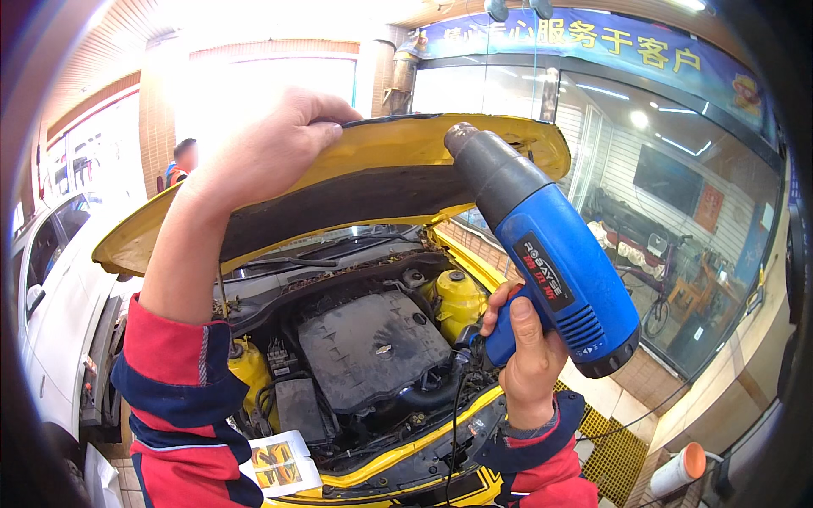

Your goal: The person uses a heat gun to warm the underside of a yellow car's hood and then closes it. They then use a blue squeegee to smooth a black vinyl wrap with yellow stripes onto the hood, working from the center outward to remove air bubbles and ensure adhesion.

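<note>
My right hand (532, 368) is wrapped round the handle of a blue and black heat gun (563, 262), its metal nozzle pointing up and left beside the raised hood's edge. A black cord hangs from the handle. My left hand (275, 140) is up at the front edge of the yellow car hood (373, 142), thumb and fingers closed on the edge; whether a thin film is between them I cannot make out. Below the hood lies the open engine bay, with a dusty dark engine cover (373, 347) in the middle.
A printed sheet (279, 464) lies on the car's front left. At left stands a white car (59, 288), with a person (182, 161) beyond it. To the right are a glass-walled room (669, 195), a yellow floor grate (605, 444) and a white cylinder with an orange end (677, 470).
</note>
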A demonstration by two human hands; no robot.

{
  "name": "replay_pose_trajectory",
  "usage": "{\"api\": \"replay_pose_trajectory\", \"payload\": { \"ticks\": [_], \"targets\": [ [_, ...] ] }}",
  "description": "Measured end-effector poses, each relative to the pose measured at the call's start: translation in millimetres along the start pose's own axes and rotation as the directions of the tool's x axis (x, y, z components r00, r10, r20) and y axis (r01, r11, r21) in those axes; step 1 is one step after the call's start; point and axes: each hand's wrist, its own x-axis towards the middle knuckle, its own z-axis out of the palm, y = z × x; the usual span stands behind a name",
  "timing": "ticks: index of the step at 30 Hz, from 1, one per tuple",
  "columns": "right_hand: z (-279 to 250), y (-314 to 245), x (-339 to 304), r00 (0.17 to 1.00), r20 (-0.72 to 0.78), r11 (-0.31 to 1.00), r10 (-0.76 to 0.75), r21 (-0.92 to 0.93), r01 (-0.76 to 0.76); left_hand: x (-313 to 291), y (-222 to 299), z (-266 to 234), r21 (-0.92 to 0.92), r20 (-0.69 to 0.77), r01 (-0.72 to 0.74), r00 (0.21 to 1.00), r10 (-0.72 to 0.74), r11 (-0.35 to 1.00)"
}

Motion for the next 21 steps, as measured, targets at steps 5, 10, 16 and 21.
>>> {"api": "replay_pose_trajectory", "payload": {
  "ticks": [5, 10, 16, 21],
  "targets": [
    [0.8, -0.7, 1.6, 1.0, -0.006, 1.0, -0.021, -0.012, 0.021, 0.2, -1.5, 0.8, 0.008, -0.01, -0.007, 1.0, 0.007, 1.0],
    [-0.7, -2.1, 1.1, 1.0, -0.011, 1.0, -0.013, -0.02, 0.013, -0.5, -1.0, -0.1, -0.003, -0.008, -0.015, 1.0, 0.015, 1.0],
    [-9.8, -8.6, 2.2, 0.996, 0.019, 0.994, 0.082, 0.071, -0.083, 22.3, 7.4, -14.7, -0.049, 0.119, 0.137, 0.984, -0.131, 0.989],
    [-13.0, -10.0, 3.9, 0.998, 0.036, 0.999, 0.05, 0.021, -0.051, 86.9, 10.5, -0.7, -0.127, 0.288, 0.113, 0.955, -0.073, 0.985]
  ]
}}
